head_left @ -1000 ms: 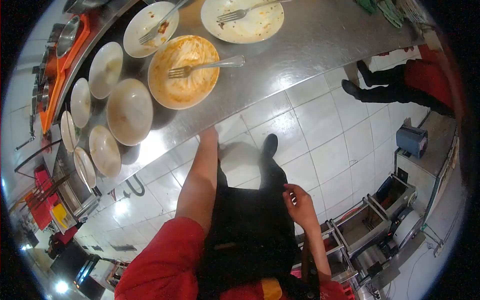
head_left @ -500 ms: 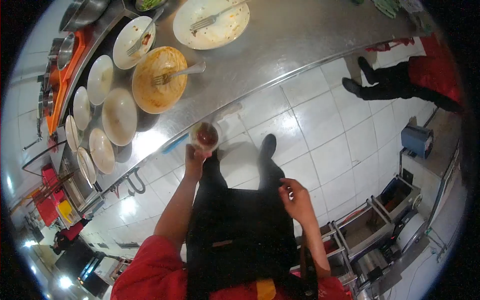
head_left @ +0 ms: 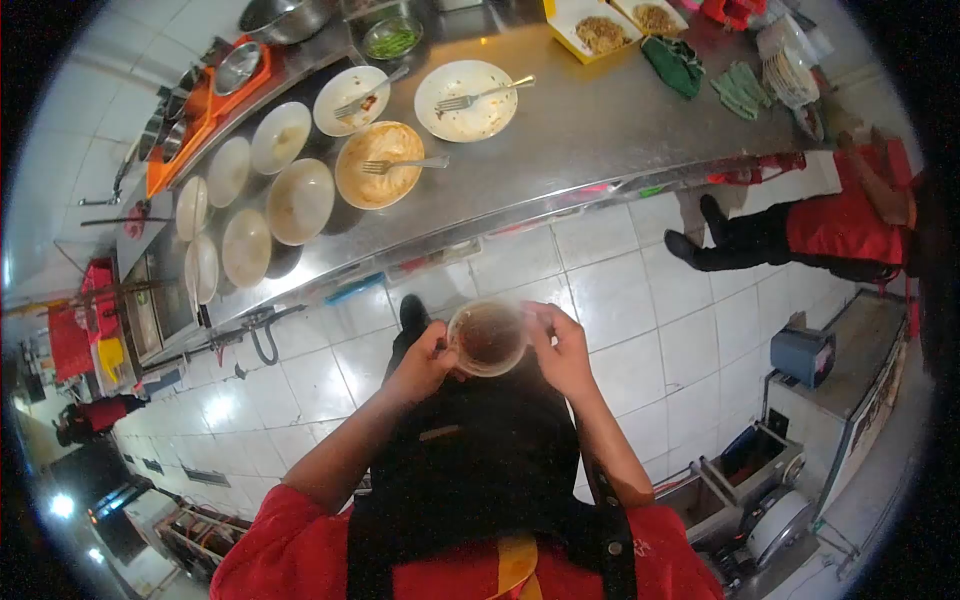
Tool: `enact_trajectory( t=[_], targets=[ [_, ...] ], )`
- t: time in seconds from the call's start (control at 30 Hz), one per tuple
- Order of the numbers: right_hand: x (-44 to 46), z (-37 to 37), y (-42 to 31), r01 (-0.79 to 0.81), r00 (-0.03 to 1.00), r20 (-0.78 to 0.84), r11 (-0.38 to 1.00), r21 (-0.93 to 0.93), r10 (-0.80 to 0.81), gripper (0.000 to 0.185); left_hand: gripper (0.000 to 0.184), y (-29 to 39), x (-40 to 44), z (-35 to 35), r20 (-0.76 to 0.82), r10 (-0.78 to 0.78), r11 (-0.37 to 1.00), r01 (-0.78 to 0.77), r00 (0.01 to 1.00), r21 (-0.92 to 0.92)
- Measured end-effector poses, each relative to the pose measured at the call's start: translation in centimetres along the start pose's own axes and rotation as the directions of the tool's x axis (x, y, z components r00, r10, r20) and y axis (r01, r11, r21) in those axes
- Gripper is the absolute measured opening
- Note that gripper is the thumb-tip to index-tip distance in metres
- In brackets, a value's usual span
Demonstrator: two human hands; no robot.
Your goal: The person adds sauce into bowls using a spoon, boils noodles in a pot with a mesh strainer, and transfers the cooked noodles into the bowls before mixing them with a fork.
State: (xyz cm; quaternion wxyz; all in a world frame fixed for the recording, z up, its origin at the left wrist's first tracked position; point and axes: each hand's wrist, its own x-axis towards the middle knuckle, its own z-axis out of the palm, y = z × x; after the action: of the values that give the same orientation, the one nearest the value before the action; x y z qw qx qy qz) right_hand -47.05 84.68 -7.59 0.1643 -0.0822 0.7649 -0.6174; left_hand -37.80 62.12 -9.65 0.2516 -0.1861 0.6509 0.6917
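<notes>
In front of my apron I hold a round, see-through plastic tub (head_left: 488, 340) with dark reddish-brown contents. My left hand (head_left: 424, 362) is closed around its left side. My right hand (head_left: 560, 346) is at the right rim, its fingers bent against the edge and slightly blurred. Whether a lid lies on the tub I cannot tell. Beyond the hands, on the steel counter (head_left: 560, 150), are a sauce-smeared bowl (head_left: 385, 150) with a fork, a soiled white plate (head_left: 455, 115) with a fork, and another bowl (head_left: 345, 108) with a fork and food scraps.
Several pale bowls (head_left: 300, 202) stand along the counter's left end. At the back are a bowl of chopped greens (head_left: 392, 40), a yellow food box (head_left: 598, 32) and green cloths (head_left: 672, 65). A person in red (head_left: 840, 225) stands at right, near a blue-grey device (head_left: 803, 355).
The tub has moved right and closer to my body. My right hand has come up from beside my apron to its rim. My view has shifted, showing more of the counter.
</notes>
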Motion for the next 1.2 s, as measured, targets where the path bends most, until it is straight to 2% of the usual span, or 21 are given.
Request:
enact_trajectory(
  t=[0.03,0.1,0.17,0.23,0.33,0.4,0.5,0.7,0.77,0.9,0.97,1.0,1.07,1.2],
  targets=[
    [-0.2,-0.8,-1.3,0.013,1.000,0.012,1.000,-0.009,-0.013,0.022,0.012,0.7,-0.4,0.6,-0.010,0.014,1.000,-0.014,1.000,-0.011],
    [-0.2,-2.6,-4.3,0.089,0.993,0.098,0.979,-0.182,-0.072,0.018,0.010,2.0,-0.7,1.5,-0.044,0.095,0.984,-0.100,0.995,-0.145],
    [-0.1,-3.8,-7.8,0.260,0.959,0.182,0.933,-0.250,-0.219,0.014,0.012,4.9,-1.3,2.2,-0.074,0.124,0.976,-0.135,0.989,-0.172],
    [0.7,-4.5,-9.8,0.563,0.826,0.242,0.762,-0.320,-0.508,0.013,0.015,7.4,-1.4,2.3,-0.109,0.148,0.966,-0.167,0.983,-0.196],
    [2.6,-4.8,-10.9,0.635,0.770,0.220,0.689,-0.350,-0.599,0.017,0.016,10.5,-0.7,1.2,-0.125,0.205,0.952,-0.227,0.971,-0.203],
    [5.0,-4.1,-11.8,0.641,0.764,0.190,0.692,-0.332,-0.617,0.017,0.008,12.7,0.1,0.3,-0.134,0.193,0.949,-0.220,0.972,-0.225],
    [7.8,-3.2,-12.9,0.612,0.788,0.158,0.727,-0.312,-0.595,0.017,0.009,14.8,1.8,-2.2,-0.132,0.219,0.949,-0.242,0.967,-0.202],
    [13.5,-3.9,-16.8,0.630,0.772,0.317,0.728,-0.269,-0.551,0.015,0.011,19.2,4.6,-6.8,-0.132,0.245,0.938,-0.269,0.961,-0.216],
    [15.2,-4.2,-18.0,0.652,0.752,0.381,0.690,-0.315,-0.537,0.017,0.011,20.4,5.5,-8.0,-0.129,0.246,0.944,-0.267,0.961,-0.192],
    [18.0,-4.4,-19.9,0.713,0.701,0.381,0.610,-0.346,-0.603,0.019,0.012,22.8,6.8,-9.6,-0.138,0.220,0.956,-0.241,0.966,-0.167],
    [19.8,-4.2,-20.0,0.781,0.622,0.376,0.508,-0.363,-0.687,0.023,0.012,23.0,7.9,-10.0,-0.142,0.222,0.954,-0.245,0.965,-0.172],
    [20.8,-4.1,-19.7,0.782,0.621,0.378,0.510,-0.359,-0.686,0.023,0.013,23.1,8.5,-10.2,-0.145,0.229,0.952,-0.253,0.962,-0.172],
    [22.6,-3.9,-18.8,0.833,0.551,0.454,0.423,-0.358,-0.700,0.027,0.012,23.0,9.8,-10.6,-0.142,0.241,0.951,-0.262,0.960,-0.163],
    [24.8,-4.7,-17.9,0.846,0.531,0.461,0.417,-0.332,-0.711,0.030,0.014,24.4,10.9,-10.2,-0.208,0.311,0.917,-0.350,0.927,-0.191]
  ],
)
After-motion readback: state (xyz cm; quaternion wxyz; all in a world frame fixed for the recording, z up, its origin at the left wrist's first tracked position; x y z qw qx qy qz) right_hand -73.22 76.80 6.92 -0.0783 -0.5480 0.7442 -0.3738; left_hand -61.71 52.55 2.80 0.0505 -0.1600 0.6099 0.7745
